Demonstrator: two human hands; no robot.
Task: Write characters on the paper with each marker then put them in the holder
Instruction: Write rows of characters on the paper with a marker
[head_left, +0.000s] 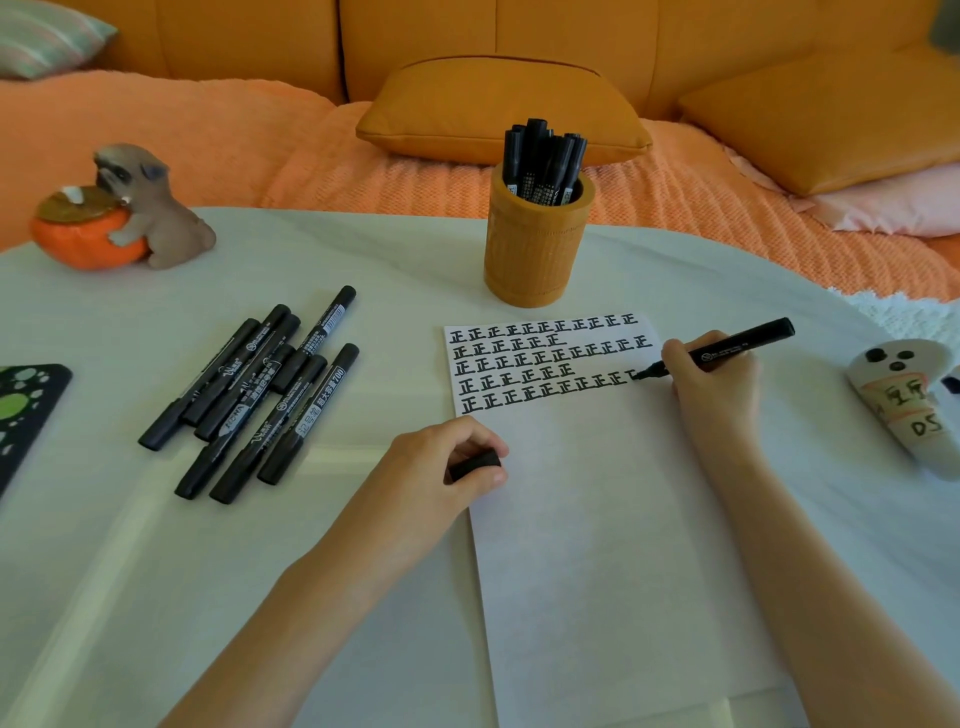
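**Head view**

- Rt hand (711, 384) is being held over the paper's (597, 545) rt edge. Its fingers (675, 358) are being curled tight round the lower barrel of a black marker (737, 343), uncapped.
- The tip is being pressed to the sheet just left of those fingertips, at the end of the lowest row of characters (545, 358). A part-made stroke is showing there. The barrel is being tilted up & to the rt, past the knuckles.
- Several rows of the same black character are being shown across the sheet's top, all left of the rt fingers. The sheet below them is blank.
- Lt hand (441, 462) is being rested on the paper's left edge, nearer the camera than the rt fingers. Its fingers (483, 441) are being curled round a short black cap (474, 464), w/ the thumb beneath it.
- Holder (535, 249), an orange-brown cylinder, is being stood upright on the table (156, 597), beyond both sets of fingers & just past the sheet's top edge. Capped markers in holder (543, 161) are being kept upright inside.
- Loose markers (254, 395), black & capped, are being left in a heap well left of the lt fingers, some overlapping.
- Farther left: a dog figurine (156, 208) leaning on an orange bowl (83, 244), & a dark spotted pad (26, 410) at the frame edge.
- Rt of the rt fingers: a white ghost-like toy (904, 400) w/ a handwritten label.
- Orange sofa cushion (498, 109) behind the table.
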